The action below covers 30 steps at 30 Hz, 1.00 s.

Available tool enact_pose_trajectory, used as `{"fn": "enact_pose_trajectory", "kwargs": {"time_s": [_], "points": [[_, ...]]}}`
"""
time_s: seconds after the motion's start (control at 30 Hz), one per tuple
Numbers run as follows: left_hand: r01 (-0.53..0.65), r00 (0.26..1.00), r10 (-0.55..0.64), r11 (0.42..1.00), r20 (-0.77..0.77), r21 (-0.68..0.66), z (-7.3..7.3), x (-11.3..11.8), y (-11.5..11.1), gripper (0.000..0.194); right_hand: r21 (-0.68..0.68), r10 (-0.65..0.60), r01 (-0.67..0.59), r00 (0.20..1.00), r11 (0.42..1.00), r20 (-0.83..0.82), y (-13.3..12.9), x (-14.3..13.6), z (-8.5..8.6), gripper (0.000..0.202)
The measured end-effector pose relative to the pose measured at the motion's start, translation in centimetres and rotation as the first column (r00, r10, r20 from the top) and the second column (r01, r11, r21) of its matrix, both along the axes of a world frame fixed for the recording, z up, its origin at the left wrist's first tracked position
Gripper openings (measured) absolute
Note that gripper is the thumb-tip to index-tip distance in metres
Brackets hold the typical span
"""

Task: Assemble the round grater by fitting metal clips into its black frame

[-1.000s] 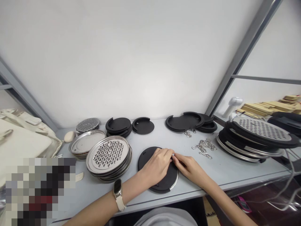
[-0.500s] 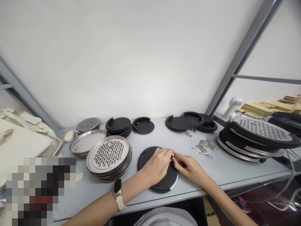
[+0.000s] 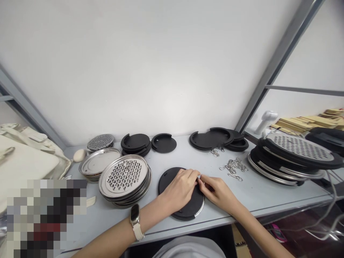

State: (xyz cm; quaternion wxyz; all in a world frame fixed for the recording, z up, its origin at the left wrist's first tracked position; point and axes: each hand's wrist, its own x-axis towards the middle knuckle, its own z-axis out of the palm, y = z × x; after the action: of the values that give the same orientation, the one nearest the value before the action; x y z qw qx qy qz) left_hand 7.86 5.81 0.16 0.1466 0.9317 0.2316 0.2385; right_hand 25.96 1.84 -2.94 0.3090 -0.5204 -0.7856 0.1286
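Observation:
A round black disc (image 3: 168,179) with a silver edge showing at its lower right lies flat near the table's front edge. My left hand (image 3: 182,186), with a watch on the wrist, rests across the disc, its fingers closed at the upper right rim. Against the same spot on the rim, my right hand (image 3: 215,190) has its thumb and fingers pinched together. Whatever is between the fingertips is too small and hidden to make out. Several silver wire clips (image 3: 233,166) lie on the table to the right of my hands.
Stacked perforated metal discs (image 3: 123,177) and plain metal lids (image 3: 100,163) stand at left. Black round covers (image 3: 163,143) line the wall. A tall stack of black and metal discs (image 3: 298,150) stands right. Cream fabric (image 3: 27,157) lies far left.
The disc has shifted very slightly to the right, and the fingertips of my right hand have moved a little with it. Everything else looks the same.

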Motion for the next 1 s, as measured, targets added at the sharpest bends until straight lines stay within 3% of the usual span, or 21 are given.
{"fn": "enact_pose_trajectory", "kwargs": {"time_s": [0.43,0.7,1.0], "points": [[0.010,1.000,-0.010,1.000,-0.014,0.016,0.13,-0.02,-0.15,0.023,0.029,-0.027,0.029,0.998,0.999,-0.057,-0.18,0.27,-0.08,0.029],[-0.062,0.997,0.065,0.996,-0.035,0.069,0.12,0.02,-0.16,0.019,-0.124,0.029,-0.038,0.997,0.992,-0.072,-0.01,0.23,0.10,0.028],[-0.046,0.998,0.047,0.998,-0.030,0.040,-0.05,0.01,-0.09,0.020,-0.075,0.022,-0.027,0.998,0.997,-0.064,-0.14,0.12,0.17,0.028]]}}
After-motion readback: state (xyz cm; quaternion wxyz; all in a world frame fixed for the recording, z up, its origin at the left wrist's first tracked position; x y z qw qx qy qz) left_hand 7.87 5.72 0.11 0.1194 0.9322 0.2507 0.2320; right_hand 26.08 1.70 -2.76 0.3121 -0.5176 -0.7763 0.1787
